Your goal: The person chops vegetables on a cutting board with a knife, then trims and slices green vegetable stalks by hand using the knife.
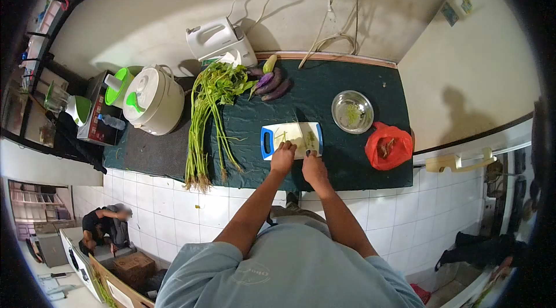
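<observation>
A white cutting board (283,130) with blue ends lies near the table's front edge. On it, my left hand (282,157) has its fingers bunched over thin green vegetable stalks (280,136), whose ends poke out beyond the fingertips. My right hand (314,169) is wrapped around the dark handle of a knife (300,128); the blade points away from me across the board. Small cut green pieces (310,139) lie to the right of the blade. A steel bowl (338,112) behind and to the right holds chopped green bits (353,114).
Long leafy greens with roots (202,117) lie left of the board, with several eggplants (277,85) behind. A red plastic bag (379,160) sits at the right edge. A rice cooker (153,102) and white hand mixer (217,41) stand farther left. Another person (104,227) crouches at lower left.
</observation>
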Tool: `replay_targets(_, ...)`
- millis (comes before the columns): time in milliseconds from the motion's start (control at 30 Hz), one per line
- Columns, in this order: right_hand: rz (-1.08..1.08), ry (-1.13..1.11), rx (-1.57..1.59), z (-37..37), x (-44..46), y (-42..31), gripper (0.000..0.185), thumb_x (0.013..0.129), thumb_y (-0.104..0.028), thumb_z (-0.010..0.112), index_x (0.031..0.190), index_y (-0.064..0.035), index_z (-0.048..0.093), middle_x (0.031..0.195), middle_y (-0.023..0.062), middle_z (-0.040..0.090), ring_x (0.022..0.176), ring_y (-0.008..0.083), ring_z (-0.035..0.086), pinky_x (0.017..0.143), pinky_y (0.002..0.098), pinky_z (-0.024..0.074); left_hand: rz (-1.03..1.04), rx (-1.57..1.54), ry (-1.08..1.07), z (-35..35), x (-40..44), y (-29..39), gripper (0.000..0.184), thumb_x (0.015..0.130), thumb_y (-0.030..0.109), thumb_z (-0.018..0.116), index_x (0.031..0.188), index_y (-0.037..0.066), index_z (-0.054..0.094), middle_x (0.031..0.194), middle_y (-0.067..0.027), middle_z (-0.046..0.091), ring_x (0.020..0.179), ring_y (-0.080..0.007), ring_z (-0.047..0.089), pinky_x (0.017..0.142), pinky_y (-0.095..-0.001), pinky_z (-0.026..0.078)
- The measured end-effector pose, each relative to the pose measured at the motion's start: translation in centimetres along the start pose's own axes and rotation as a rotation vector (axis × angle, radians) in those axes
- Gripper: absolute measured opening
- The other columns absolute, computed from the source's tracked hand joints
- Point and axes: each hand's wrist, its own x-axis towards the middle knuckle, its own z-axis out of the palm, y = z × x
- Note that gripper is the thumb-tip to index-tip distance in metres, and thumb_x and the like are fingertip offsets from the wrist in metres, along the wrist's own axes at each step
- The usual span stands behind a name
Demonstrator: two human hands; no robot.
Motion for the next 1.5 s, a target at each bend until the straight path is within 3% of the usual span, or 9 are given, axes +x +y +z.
replay_targets(133,0.053,-0.019,0.143,0.4,-0.9,-0.2,0.034,0.1,-0.025,0.05,0.112,0.0067,0.048,0.088,0.0303,0.068,0.086,0.047,0.068,0.074,0.0524,0.0554,0.059,-0.039,0.043,-0.3,-0.5,-0.5,0.019,0.084,0.009,0.058,0.1,0.008,0.069,0.1,-0.0102,0.062,0.099,-0.0311,0.061,0.082,-0.0399,0.055)
replay_targets(433,0.046,-0.016,0.109,0.0,-1.2,-0.3,0.034,0.1,-0.025,0.051,0.113,0.0067,0.049,0.086,0.0298,0.068,0.083,0.0467,0.068,0.073,0.0524,0.0555,-0.202,-0.176,0.107,-0.8,0.5,0.3,0.01,0.084,0.014,0.067,0.089,0.01,0.074,0.092,-0.0112,0.069,0.092,-0.0322,0.065,0.077,-0.0415,0.056)
replay_targets(500,0.068,-0.018,0.133,0.4,-1.4,-0.1,0.034,0.1,-0.024,0.051,0.114,0.0068,0.05,0.088,0.0296,0.068,0.084,0.0468,0.068,0.073,0.0522,0.0556,-0.402,-0.35,-0.008,-0.4,1.3,-0.3,0.011,0.081,0.016,0.071,0.089,0.01,0.076,0.086,-0.0116,0.072,0.084,-0.0326,0.07,0.074,-0.0418,0.057)
replay_targets(733,-0.007,-0.02,0.058,-0.5,0.3,-0.3,0.036,0.101,-0.026,0.048,0.113,0.0085,0.049,0.086,0.0298,0.068,0.082,0.0456,0.069,0.07,0.052,0.0559,-0.483,-0.411,-0.114,-1.0,2.2,-1.0,0.013,0.077,0.016,0.074,0.089,0.011,0.077,0.087,-0.0135,0.073,0.083,-0.032,0.071,0.076,-0.0419,0.057)
replay_targets(900,0.108,-0.051,0.15,0.8,-1.2,-0.4,0.036,0.1,-0.024,0.049,0.115,0.0085,0.05,0.091,0.0304,0.068,0.087,0.0472,0.067,0.076,0.0515,0.0555,-0.366,-0.306,-0.074,-0.6,1.5,-0.8,0.012,0.08,0.015,0.071,0.09,0.01,0.075,0.095,-0.0132,0.07,0.092,-0.0329,0.068,0.078,-0.0426,0.056)
replay_targets(1000,0.012,0.013,0.138,0.4,-0.2,-0.2,0.033,0.101,-0.025,0.046,0.108,0.0071,0.05,0.086,0.0296,0.068,0.084,0.0449,0.069,0.072,0.051,0.056,-0.298,-0.226,-0.027,-0.8,1.3,-0.1,0.014,0.084,0.016,0.065,0.09,0.007,0.072,0.096,-0.0173,0.067,0.091,-0.0379,0.066,0.078,-0.0484,0.055)
replay_targets(1133,-0.03,0.017,0.085,-0.4,-0.3,-0.8,0.034,0.101,-0.025,0.048,0.108,0.0072,0.051,0.086,0.0292,0.068,0.084,0.0454,0.068,0.072,0.0516,0.056,-0.212,-0.165,-0.038,-0.7,0.7,0.0,0.014,0.085,0.015,0.062,0.091,0.006,0.071,0.095,-0.0157,0.067,0.093,-0.0378,0.064,0.079,-0.0485,0.055)
replay_targets(1267,0.071,-0.016,0.08,0.9,-1.8,-0.4,0.033,0.1,-0.024,0.049,0.109,0.008,0.05,0.086,0.0285,0.068,0.083,0.0449,0.068,0.071,0.0514,0.056,-0.077,-0.076,0.042,-0.7,-0.2,0.2,0.009,0.083,0.014,0.063,0.088,0.008,0.069,0.095,-0.0101,0.064,0.096,-0.0317,0.062,0.079,-0.0426,0.055)
replay_targets(1500,-0.001,-0.015,0.095,-0.4,-0.7,-1.1,0.032,0.101,-0.025,0.047,0.11,0.006,0.048,0.087,0.0289,0.068,0.083,0.0452,0.069,0.071,0.0525,0.0568,0.081,0.052,0.09,-1.1,-1.1,-0.7,0.011,0.083,0.019,0.065,0.091,0.012,0.07,0.094,-0.0039,0.064,0.092,-0.0263,0.061,0.075,-0.0393,0.054)
